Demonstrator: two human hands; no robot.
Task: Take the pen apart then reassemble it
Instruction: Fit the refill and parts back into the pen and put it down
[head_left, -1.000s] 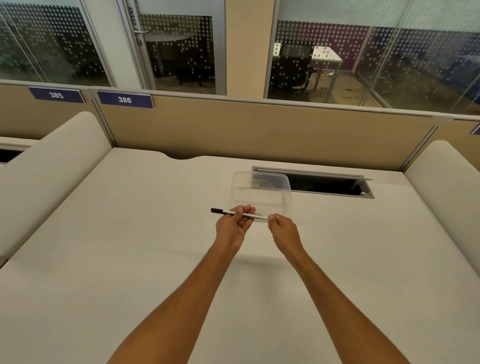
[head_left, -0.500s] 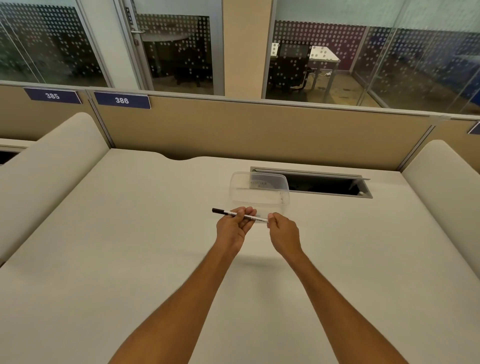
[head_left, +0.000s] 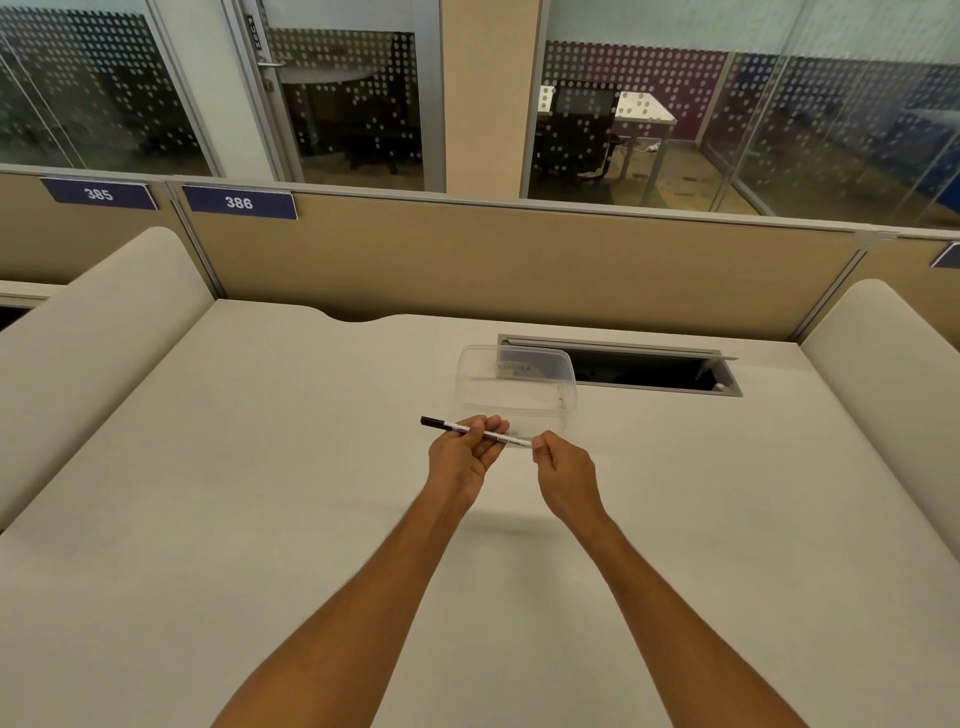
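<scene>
A thin white pen (head_left: 511, 439) with a black cap at its left end is held level above the desk, in front of me. My left hand (head_left: 462, 460) grips the pen's middle between thumb and fingers. My right hand (head_left: 563, 475) pinches the pen's right end with its fingertips; that tip is hidden by the fingers. The pen looks to be in one piece.
A clear plastic container (head_left: 519, 364) stands on the white desk (head_left: 260, 493) just beyond my hands. Behind it is an open cable slot (head_left: 649, 371) in the desk. Beige partition panels and padded side dividers border the desk.
Both hands and the pen have stayed in nearly the same place; only the camera view shifted slightly.
</scene>
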